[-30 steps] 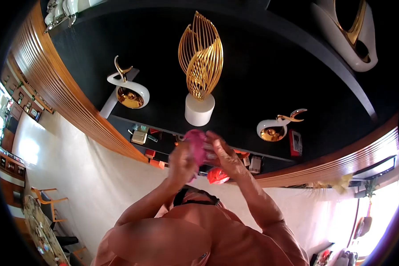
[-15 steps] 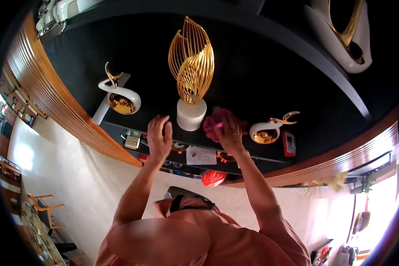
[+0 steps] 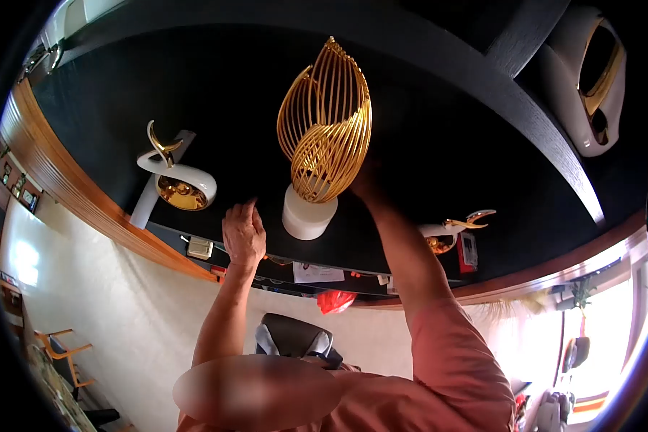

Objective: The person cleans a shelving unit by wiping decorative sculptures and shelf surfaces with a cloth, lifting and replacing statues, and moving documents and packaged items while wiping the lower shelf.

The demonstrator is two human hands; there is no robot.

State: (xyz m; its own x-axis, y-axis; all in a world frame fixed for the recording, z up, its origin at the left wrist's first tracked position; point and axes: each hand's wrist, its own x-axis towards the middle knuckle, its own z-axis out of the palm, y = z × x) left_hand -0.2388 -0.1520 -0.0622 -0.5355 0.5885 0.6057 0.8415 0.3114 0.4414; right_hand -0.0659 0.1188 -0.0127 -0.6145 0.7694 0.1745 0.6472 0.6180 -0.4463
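Observation:
A gold wire leaf-shaped sculpture [image 3: 327,122] on a white round base [image 3: 308,216] stands on the black desk top [image 3: 230,86]. My right arm reaches past its right side, and my right hand [image 3: 365,178] lies in deep shadow behind the sculpture. Its fingers are hidden, and no cloth shows there. Left of the base, my left hand [image 3: 243,232] rests near the desk's front edge, fingers loosely extended and holding nothing. A white-and-gold swan figurine [image 3: 183,180] stands beyond it to the left. Another swan figurine [image 3: 439,241] is partly covered by my right forearm.
A red box [image 3: 468,252] sits beside the right swan. A large white-and-gold ornament [image 3: 590,86] stands at the far right, past a raised grey strip [image 3: 547,137]. Below the edge are a paper [image 3: 317,273], a red plastic bag [image 3: 335,301] and a dark chair [image 3: 295,335].
My right hand has moved forward from beside the base into the shadow behind the sculpture. The maroon cloth under it is out of sight now. The view has shifted somewhat.

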